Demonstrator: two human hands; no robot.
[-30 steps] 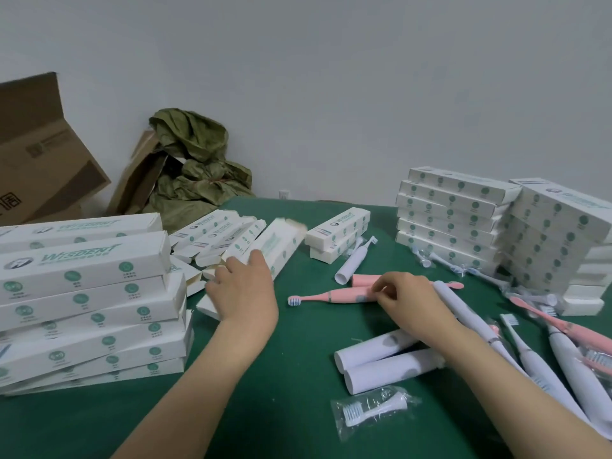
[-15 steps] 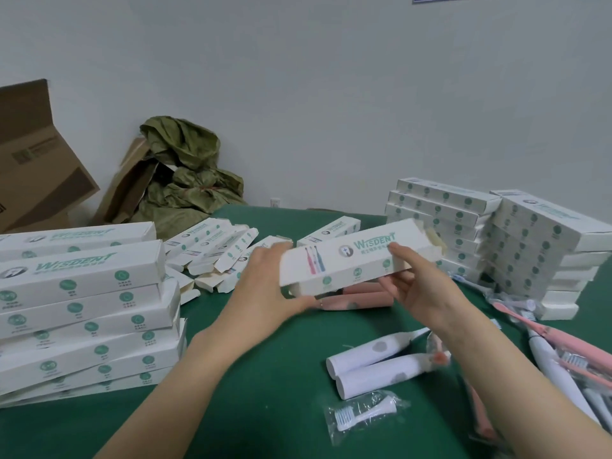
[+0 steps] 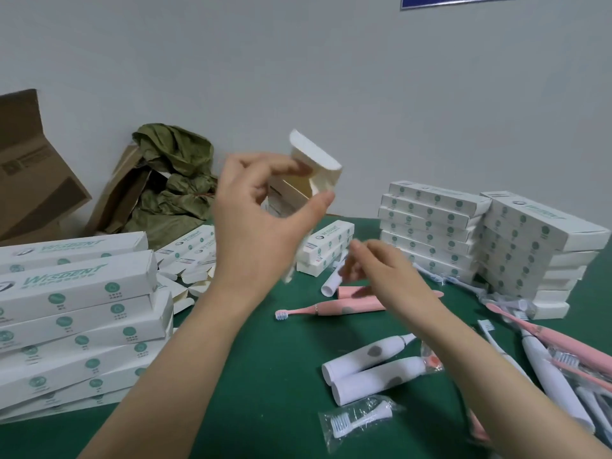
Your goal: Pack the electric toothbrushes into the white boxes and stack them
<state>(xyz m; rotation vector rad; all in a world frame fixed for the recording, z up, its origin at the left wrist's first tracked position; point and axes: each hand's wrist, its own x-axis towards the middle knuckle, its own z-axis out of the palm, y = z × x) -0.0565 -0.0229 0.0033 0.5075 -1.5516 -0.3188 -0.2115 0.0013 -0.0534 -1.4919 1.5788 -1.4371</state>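
Green cloth [image 3: 265, 376], matte and smooth, covers the table, with stacked cartons [image 3: 76, 293] of printed white card at its sides. My left hand [image 3: 261, 233] is raised, thumb and fingers pinching a white box [image 3: 314, 167] of thin cardboard, its rounded end flap open and its buff inside showing. My right hand [image 3: 390, 276] hangs low and blurred just above a glossy pink toothbrush [image 3: 344, 307] lying on the cloth; I cannot tell its grip.

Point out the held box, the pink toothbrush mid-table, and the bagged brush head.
held box [image 3: 314, 154]: head view, on its open end flap.
pink toothbrush [image 3: 334, 308]: head view, on its handle.
bagged brush head [image 3: 364, 417]: head view, on the white stem.
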